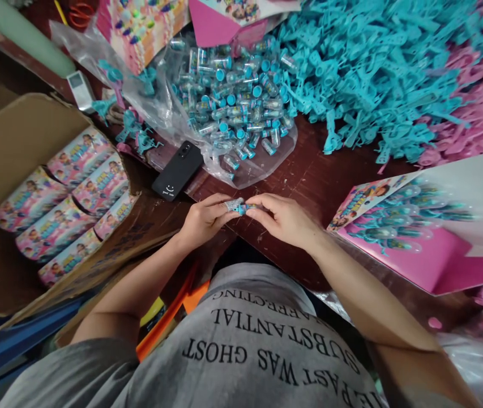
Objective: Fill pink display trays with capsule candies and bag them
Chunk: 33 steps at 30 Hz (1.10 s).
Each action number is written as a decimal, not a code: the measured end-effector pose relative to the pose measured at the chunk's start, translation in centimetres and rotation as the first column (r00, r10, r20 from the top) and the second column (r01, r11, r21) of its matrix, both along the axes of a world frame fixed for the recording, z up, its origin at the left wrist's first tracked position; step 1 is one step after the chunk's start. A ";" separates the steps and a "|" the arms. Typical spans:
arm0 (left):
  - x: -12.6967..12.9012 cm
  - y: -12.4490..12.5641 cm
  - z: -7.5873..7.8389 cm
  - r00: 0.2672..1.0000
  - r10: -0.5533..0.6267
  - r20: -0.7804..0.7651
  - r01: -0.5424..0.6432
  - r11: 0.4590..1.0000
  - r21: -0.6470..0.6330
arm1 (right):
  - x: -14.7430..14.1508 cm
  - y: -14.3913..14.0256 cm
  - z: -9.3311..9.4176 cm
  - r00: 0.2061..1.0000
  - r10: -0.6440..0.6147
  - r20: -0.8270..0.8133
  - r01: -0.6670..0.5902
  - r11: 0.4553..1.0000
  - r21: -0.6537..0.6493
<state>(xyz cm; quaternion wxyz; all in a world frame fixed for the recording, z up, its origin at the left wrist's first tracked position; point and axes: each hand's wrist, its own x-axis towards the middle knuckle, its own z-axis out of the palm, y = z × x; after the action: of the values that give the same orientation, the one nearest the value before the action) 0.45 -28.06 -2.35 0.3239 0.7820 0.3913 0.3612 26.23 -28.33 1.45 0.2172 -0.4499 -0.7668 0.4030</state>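
Head view: left hand (205, 220), right hand (282, 220) pinch small vial (238, 206) together.

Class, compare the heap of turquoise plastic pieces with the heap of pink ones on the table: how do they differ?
The turquoise heap is much larger; the pink heap is smaller. The turquoise heap spreads across the top of the view, while the pink heap lies by the right edge, partly under it. Both are loose piles of similar small plastic parts on the dark table.
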 end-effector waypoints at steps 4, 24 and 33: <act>-1.6 -0.7 0.3 0.971 0.233 0.062 -0.201 0.925 -0.323 | -2.5 3.6 -0.6 0.989 -0.115 0.095 0.114 0.993 0.020; 3.6 -1.3 1.7 0.911 0.314 0.266 0.054 0.550 -0.833 | 1.9 -2.6 -1.1 0.856 -0.290 -0.428 0.117 0.915 -0.386; 7.9 -2.1 3.5 0.914 0.202 0.353 0.142 0.656 -0.741 | 4.5 -5.4 1.1 0.846 -0.330 -0.418 0.288 0.944 -0.161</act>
<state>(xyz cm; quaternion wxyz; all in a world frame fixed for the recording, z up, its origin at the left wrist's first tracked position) 8.38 -30.19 1.13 0.6860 0.4772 0.4426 0.3253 30.73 -33.71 2.55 0.4257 -0.4743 -0.5959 0.4886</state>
